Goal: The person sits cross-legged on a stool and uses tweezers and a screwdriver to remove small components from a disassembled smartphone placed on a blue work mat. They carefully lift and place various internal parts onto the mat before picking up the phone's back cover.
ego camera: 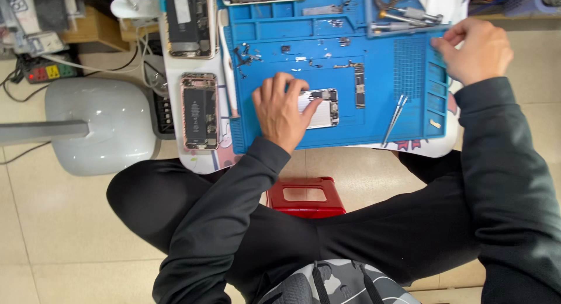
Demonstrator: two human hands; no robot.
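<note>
Left grip [284, 110] presses flat on opened phone [320, 108]; right grip [474, 49] pinches tray edge [439, 47].

Sleeves: long, dark charcoal, soft knit, plain, ending in ribbed cuffs just behind the fingers of the left hand [282, 111] and right hand [476, 50].
Hands: bare, no rings or gloves.
Trousers: black, plain.
Lower front: grey camouflage-patterned cloth with black straps.

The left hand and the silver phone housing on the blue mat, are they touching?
Touching. The head view shows the left hand lying on the silver phone housing, fingers covering its left part.
</note>
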